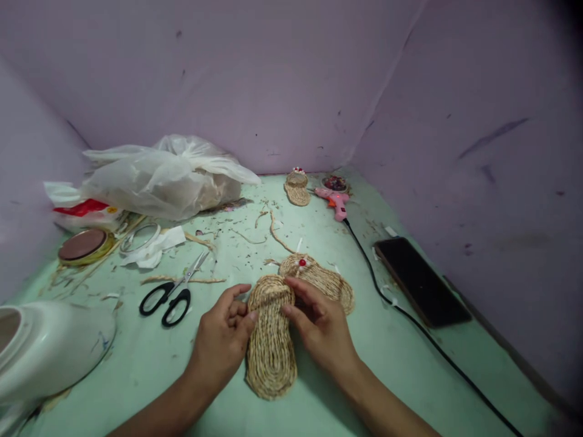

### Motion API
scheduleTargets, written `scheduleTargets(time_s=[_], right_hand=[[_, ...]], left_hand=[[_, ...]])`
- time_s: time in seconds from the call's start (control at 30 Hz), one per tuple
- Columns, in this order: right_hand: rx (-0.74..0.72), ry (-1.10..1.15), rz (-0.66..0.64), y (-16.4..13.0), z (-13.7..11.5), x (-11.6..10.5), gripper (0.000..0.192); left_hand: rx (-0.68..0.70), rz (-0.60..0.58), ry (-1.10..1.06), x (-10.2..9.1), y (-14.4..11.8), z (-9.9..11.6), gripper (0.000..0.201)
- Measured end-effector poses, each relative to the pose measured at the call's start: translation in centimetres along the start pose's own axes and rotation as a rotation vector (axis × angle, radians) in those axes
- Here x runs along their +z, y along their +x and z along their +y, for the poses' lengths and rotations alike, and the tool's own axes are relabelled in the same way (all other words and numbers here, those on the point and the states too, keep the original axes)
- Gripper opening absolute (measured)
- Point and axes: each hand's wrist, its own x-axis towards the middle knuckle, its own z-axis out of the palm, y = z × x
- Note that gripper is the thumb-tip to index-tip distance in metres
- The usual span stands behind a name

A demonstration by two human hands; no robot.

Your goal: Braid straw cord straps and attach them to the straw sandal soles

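A woven straw slipper (pixel 272 346) made of coiled braid stands before me, its toe end away from me and a band across that end. My left hand (pixel 223 331) is curled at its left edge, thumb and fingers closed on the side. At the right edge, my right hand (pixel 321 325) pinches the toe end between thumb and fingers. Just behind lies a second straw slipper (pixel 325 280) with a red bead on it, partly covered by the first one and my right hand. A loose braided cord (pixel 279 235) trails near it.
Black-handled scissors (pixel 175 294) lie left. A pink glue gun (pixel 334 201) with a black cable (pixel 364 258), a small straw slipper (pixel 297 189) and a bead dish (pixel 334 183) are at the back. A phone (pixel 421 280) is right; a plastic bag (pixel 168 179), tape rolls (pixel 86 246) and white container (pixel 68 346) are left.
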Motion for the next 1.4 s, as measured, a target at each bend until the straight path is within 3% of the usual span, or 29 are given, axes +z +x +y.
scheduleTargets(time_s=[0.13, 0.37, 0.5, 0.63, 0.7, 0.77, 0.83, 0.87, 0.97, 1.17, 1.4], right_hand=[[0.032, 0.042, 0.063, 0.0, 0.4, 0.4, 0.022], [-0.028, 0.003, -0.013, 0.1, 1.1, 0.3, 0.026], [-0.01, 0.012, -0.052, 0.2, 1.0, 0.2, 0.026], [-0.006, 0.005, -0.046, 0.2, 0.7, 0.5, 0.026], [-0.041, -0.003, -0.036, 0.1, 0.6, 0.7, 0.026], [-0.087, 0.004, -0.038, 0.0, 0.4, 1.0, 0.025], [-0.138, 0.023, -0.04, -0.1, 0.2, 1.3, 0.025], [-0.164, 0.029, -0.045, -0.1, 0.1, 1.4, 0.025], [-0.204, 0.035, -0.065, -0.1, 0.0, 1.6, 0.025], [-0.164, 0.037, -0.045, -0.1, 0.1, 1.7, 0.026], [-0.171, 0.017, -0.059, 0.0, 0.1, 1.8, 0.019]], left_hand=[[0.0, -0.008, 0.023, 0.0, 0.0, 0.3, 0.03], [-0.046, 0.026, -0.037, 0.1, -0.2, 0.3, 0.025], [0.088, 0.071, 0.33, -0.3, -0.7, 0.4, 0.023], [0.206, 0.258, 0.893, -1.5, -1.5, 1.4, 0.048], [0.371, 0.386, 1.022, -1.9, -1.6, 2.4, 0.049], [0.654, 0.417, 1.057, -2.0, -1.3, 3.6, 0.04], [0.898, 0.324, 1.067, -1.5, -0.7, 4.7, 0.028], [0.954, 0.244, 1.067, -1.1, -0.4, 5.1, 0.022], [0.928, 0.094, 1.055, 0.2, 0.3, 5.6, 0.013], [0.701, 0.137, 1.017, 1.1, 0.4, 4.7, 0.013], [0.679, 0.115, 0.994, 1.1, 0.1, 4.5, 0.012]])
